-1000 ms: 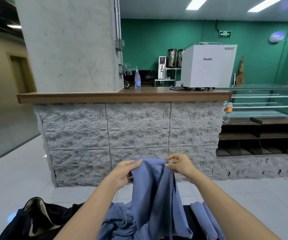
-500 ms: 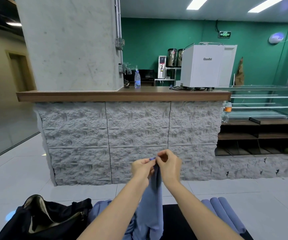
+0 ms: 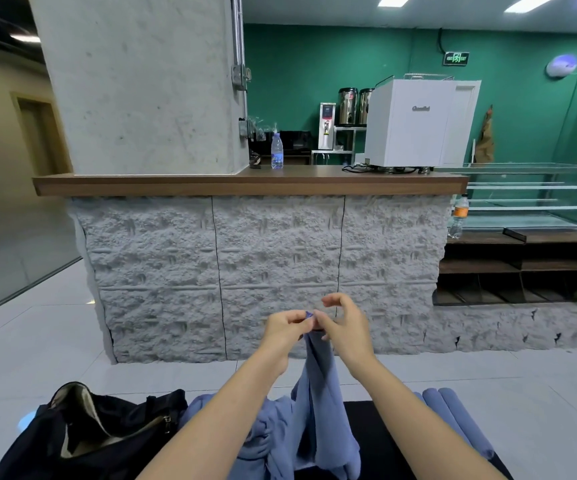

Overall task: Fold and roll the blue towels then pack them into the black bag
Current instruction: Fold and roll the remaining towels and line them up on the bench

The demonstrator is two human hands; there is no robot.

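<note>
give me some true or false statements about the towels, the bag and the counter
1. The left hand pinches the top of a hanging blue towel. True.
2. The black bag is zipped shut. False: it lies open, at the lower left.
3. The rolled blue towels lie off to the right. True.
4. The water bottle lies on its side on the counter. False: it stands upright.

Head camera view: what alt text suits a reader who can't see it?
A person's left hand pinches the top corner of a soft blue towel held up before a grey stone-faced counter, the right hand close beside it. An open black fabric bag lies left, rolled blue towels right.
</note>
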